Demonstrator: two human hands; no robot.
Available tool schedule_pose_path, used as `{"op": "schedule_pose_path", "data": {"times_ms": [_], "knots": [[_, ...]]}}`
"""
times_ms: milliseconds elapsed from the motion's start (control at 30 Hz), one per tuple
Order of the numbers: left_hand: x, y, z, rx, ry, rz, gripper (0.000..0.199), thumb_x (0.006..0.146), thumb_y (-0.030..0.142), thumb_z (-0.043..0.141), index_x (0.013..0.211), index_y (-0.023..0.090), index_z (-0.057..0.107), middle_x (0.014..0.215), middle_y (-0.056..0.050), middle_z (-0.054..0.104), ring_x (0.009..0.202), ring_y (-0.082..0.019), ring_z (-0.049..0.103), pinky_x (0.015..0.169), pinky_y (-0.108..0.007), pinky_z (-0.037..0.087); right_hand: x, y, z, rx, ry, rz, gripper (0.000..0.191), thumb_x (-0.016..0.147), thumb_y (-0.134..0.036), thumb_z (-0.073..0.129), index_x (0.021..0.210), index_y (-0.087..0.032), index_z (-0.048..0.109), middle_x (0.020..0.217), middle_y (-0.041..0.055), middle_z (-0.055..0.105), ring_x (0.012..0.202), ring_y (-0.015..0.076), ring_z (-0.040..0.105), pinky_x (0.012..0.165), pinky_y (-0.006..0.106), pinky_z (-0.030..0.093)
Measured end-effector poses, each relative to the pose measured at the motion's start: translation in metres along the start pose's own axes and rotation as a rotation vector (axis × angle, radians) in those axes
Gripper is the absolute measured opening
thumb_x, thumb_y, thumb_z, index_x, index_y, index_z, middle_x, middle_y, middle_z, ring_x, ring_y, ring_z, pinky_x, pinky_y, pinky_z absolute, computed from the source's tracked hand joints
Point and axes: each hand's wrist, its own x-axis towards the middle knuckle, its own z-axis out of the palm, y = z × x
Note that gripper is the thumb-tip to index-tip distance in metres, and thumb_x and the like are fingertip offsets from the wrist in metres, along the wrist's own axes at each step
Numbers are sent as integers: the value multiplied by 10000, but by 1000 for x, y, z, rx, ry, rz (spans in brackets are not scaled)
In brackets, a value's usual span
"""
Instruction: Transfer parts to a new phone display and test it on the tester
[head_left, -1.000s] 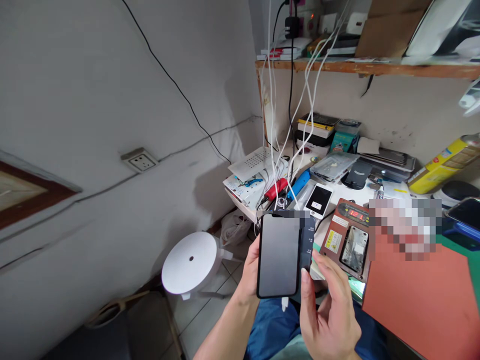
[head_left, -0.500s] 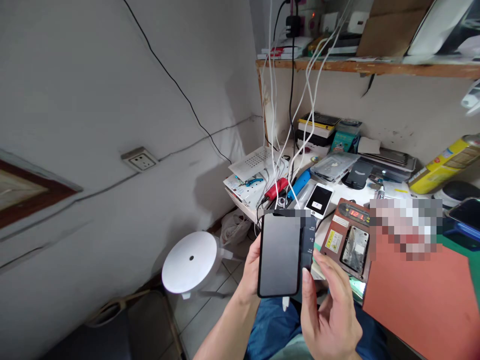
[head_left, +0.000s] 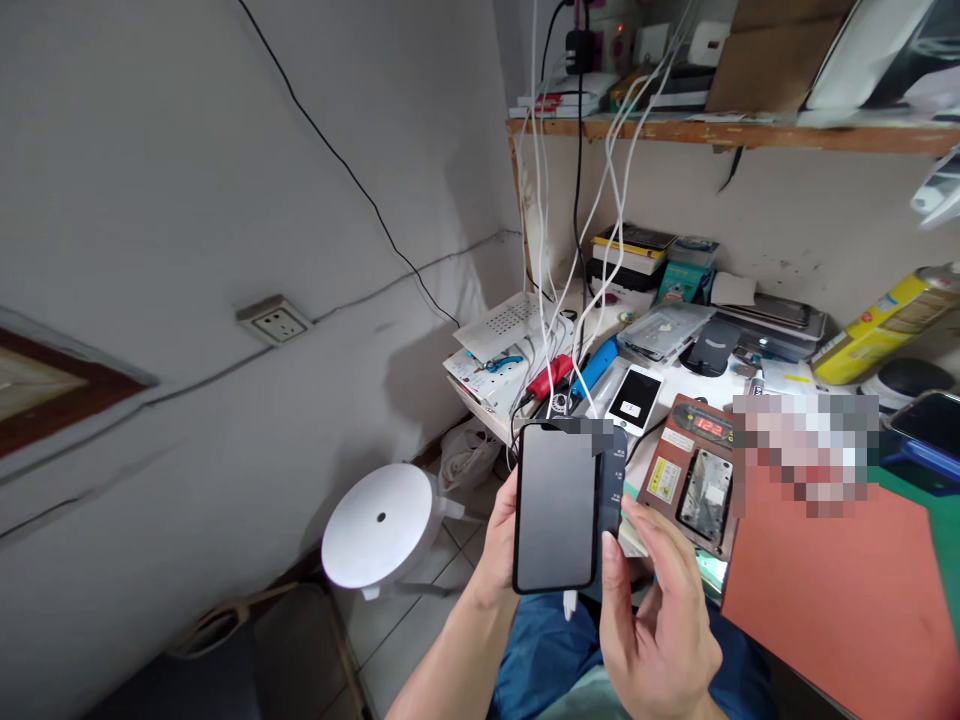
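Observation:
A phone-sized panel with a dark grey face and black border [head_left: 556, 510] is held upright over my lap. Along its right side sits a dark device with small printed marks [head_left: 613, 490]. My left hand [head_left: 499, 550] grips the left edge of the panel, its fingers hidden behind. My right hand [head_left: 660, 610] is at the lower right of the dark device, thumb raised and fingers apart, with fingertips touching or very near its edge. A white plug [head_left: 570, 605] hangs below the panel.
On the desk are a brown heating unit [head_left: 679, 470] with a red display, a white phone [head_left: 634, 398], a red-handled tool [head_left: 550, 377] and an orange mat [head_left: 832, 590]. White cables [head_left: 541, 200] hang from the shelf [head_left: 720, 132]. A white stool [head_left: 379, 527] stands left.
The view has shifted very slightly, and the heating unit's display reads differently. Both hands and the panel keep nearly the same pose.

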Motion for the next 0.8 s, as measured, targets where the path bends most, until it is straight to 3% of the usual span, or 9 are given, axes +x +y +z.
{"op": "schedule_pose_path", "data": {"times_ms": [300,533,800], "knots": [[-1,0,3,-13,-6,1,537,527,426,1065,975,228,845,692,22,779,574,-165,704,566,-239,584,0,0,1,-10,0,11,553,941,26,729,1471,-65,601,1258,186,762,1176,271,749,956,410,673],[2,0,-1,11,-31,-33,681,564,430,1052,1171,215,831,798,-31,827,662,-225,754,640,-308,626,-2,-1,1,10,7,14,592,933,47,717,1494,-86,583,1290,186,747,1202,281,738,960,431,665],[-3,8,16,-36,0,-2,520,423,433,1096,819,220,835,618,39,744,485,-129,642,502,-214,553,0,-2,0,-3,7,14,570,936,28,722,1478,-97,594,1280,180,752,1186,281,746,941,431,678]]}}
